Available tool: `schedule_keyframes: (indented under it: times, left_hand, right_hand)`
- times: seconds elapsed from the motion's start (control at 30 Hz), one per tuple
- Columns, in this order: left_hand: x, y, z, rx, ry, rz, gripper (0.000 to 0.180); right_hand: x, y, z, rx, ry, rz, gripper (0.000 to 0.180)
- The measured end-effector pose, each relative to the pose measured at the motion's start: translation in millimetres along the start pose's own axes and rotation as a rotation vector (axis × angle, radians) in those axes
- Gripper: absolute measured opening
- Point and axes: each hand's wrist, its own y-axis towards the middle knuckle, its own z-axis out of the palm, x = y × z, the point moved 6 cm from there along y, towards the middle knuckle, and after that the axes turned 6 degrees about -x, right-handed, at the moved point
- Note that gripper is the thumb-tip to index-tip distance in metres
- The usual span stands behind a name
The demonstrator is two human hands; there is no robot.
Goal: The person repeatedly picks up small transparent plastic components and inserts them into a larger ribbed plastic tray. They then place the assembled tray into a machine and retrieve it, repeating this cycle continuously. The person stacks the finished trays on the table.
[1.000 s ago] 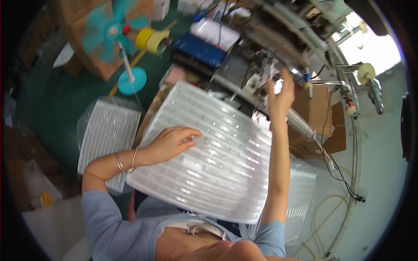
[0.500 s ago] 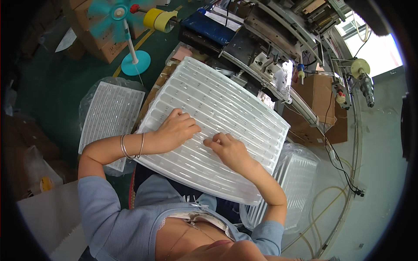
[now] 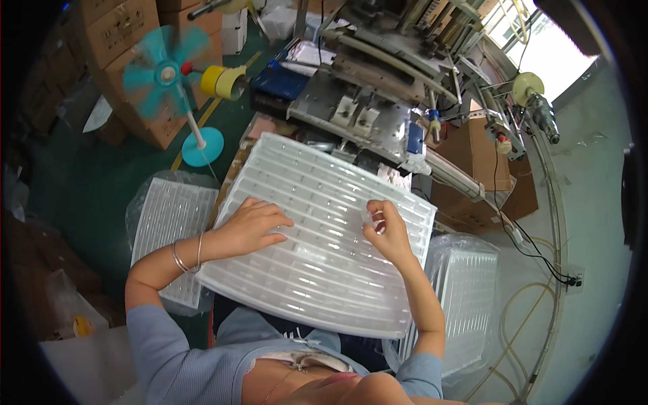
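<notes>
Head view, looking straight down: a big clear ribbed plastic tray [image 3: 317, 236] lies across the person's lap, its far edge up against the metal machine [image 3: 378, 101] ahead. The left hand [image 3: 253, 226] lies flat on the tray's left part, palm down, fingers spread and loose, gripping nothing, just pressing the tray steady. The right hand [image 3: 388, 233] sits to the right of it, on the tray's right half, fingers curled in and pinched together over one of the channels; something tiny may be between the fingertips, but it is too small to tell. So, by my reading, this is the sorting or loading step, one hand bracing, the other working along a row.

Out past the left hand, lower down by the floor, a bagged stack of trays [image 3: 165, 223]; beyond the right elbow, another bagged stack [image 3: 466, 297]. Farther off on the left, a teal fan [image 3: 162, 74] on its stand with a yellow tape roll [image 3: 223, 81] beside it, cardboard boxes [image 3: 115, 34] behind.

Next move, I judge, calls for a fine fingertip placement into a narrow channel while the left palm keeps the light tray from tipping off the lap
</notes>
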Motion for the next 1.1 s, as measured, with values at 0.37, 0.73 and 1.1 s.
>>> schedule_keyframes:
  times: [0.37, 0.73, 1.1]
  left_hand:
    - [15.3, 141.7, -45.3, -0.739, 0.191, 0.003, 0.034]
    - [-10.1, 240.1, -33.3, -0.822, 0.362, 0.262, 0.011]
    - [-19.7, 87.4, -16.8, -0.281, -0.163, 0.18, 0.039]
  right_hand:
    - [-8.7, 44.1, -40.4, -0.225, 0.288, -0.025, 0.024]
    - [19.5, 122.7, -63.3, -0.582, -0.292, -0.383, 0.026]
    - [22.6, 185.1, -33.4, -0.601, -0.592, -0.323, 0.021]
